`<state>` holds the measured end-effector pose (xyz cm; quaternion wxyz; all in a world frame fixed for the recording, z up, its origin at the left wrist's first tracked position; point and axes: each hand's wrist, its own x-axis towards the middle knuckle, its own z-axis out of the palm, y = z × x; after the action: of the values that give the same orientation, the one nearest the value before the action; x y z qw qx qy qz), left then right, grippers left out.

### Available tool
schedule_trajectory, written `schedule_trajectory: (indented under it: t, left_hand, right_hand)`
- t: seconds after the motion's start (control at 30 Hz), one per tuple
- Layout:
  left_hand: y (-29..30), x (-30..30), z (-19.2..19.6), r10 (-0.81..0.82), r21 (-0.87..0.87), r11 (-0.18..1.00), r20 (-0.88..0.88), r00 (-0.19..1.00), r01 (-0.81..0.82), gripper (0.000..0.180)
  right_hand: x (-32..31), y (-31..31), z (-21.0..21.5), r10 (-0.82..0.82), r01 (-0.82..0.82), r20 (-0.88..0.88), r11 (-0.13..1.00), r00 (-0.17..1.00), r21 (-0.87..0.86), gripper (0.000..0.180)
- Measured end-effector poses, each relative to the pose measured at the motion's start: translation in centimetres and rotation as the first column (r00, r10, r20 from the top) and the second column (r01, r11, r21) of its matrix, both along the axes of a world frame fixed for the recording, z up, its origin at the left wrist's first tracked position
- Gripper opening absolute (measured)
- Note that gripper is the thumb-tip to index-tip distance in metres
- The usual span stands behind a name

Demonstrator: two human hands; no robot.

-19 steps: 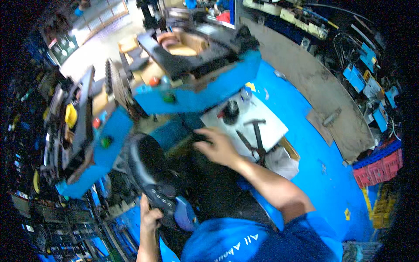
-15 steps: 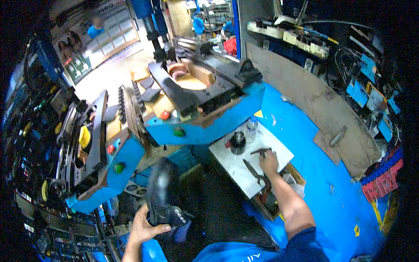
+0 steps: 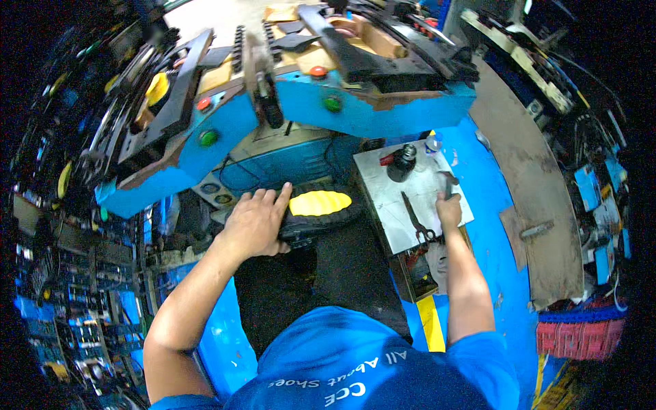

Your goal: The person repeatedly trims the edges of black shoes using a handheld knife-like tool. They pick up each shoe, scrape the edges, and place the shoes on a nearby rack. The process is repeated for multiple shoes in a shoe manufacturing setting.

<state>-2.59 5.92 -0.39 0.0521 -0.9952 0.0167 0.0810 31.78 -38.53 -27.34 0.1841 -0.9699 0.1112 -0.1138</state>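
Note:
My left hand (image 3: 254,224) grips one end of a black shoe (image 3: 316,220) above my lap, fingers over the top and thumb at the near side. The shoe lies sideways, its sole facing up, and a bright yellow ribbed patch (image 3: 320,203) shows on it. On the right, my right hand (image 3: 449,210) is closed on a dark hand tool (image 3: 447,184) over the white tabletop (image 3: 383,198). The tool's exact kind is hard to make out. Scissors (image 3: 418,222) lie on that top, left of my right hand. Behind them stands a dark metal container (image 3: 402,166).
Ahead are two blue machine fronts (image 3: 376,106) with red and green buttons. A clear bottle (image 3: 432,145) stands at the small table's far corner. An open drawer (image 3: 425,273) sits beneath its near edge. Right are a brown board (image 3: 529,164) and a red crate (image 3: 581,338).
The shoe has swung up and to the right, from upright to sole up, with my left hand on it. My right hand now has the tool slightly raised. The whole view has shifted.

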Motion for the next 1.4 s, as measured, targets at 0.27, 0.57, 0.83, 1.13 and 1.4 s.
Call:
schedule_trajectory:
  t: [0.27, 0.57, 0.83, 1.13, 1.4]
  left_hand:
    - [1.1, 0.4, -0.8, -0.011, -0.023, 1.0, 0.018, 1.0, 0.012, 0.137]
    - [1.5, 1.1, -0.2, 0.013, -0.027, 1.0, -0.05, 0.999, -0.014, 0.135]
    - [0.9, 0.4, -0.5, 0.004, -0.033, 0.999, 0.006, 1.0, -0.004, 0.13]
    - [5.0, -2.1, 1.3, 0.205, -0.558, 0.812, -0.001, 0.979, -0.17, 0.136]
    - [-0.8, -5.9, -6.5, 0.382, -0.948, -0.299, -0.226, 0.896, -0.112, 0.096]
  right_hand:
    - [-12.4, 2.6, 27.6, 0.472, -0.467, 0.468, -0.128, 0.747, 0.875, 0.05]
    - [-26.0, 12.8, 26.4, 0.828, -0.663, -0.113, 0.514, 0.549, 0.544, 0.041]
    - [-22.8, 13.8, 25.7, 0.798, -0.717, 0.214, 0.342, 0.563, 0.607, 0.043]
    - [-10.0, 2.1, 5.5, 0.487, -0.479, -0.038, 0.869, 0.873, 0.127, 0.044]
    - [-5.9, 0.2, 1.0, 0.486, -0.47, 0.051, 0.863, 0.872, -0.188, 0.049]
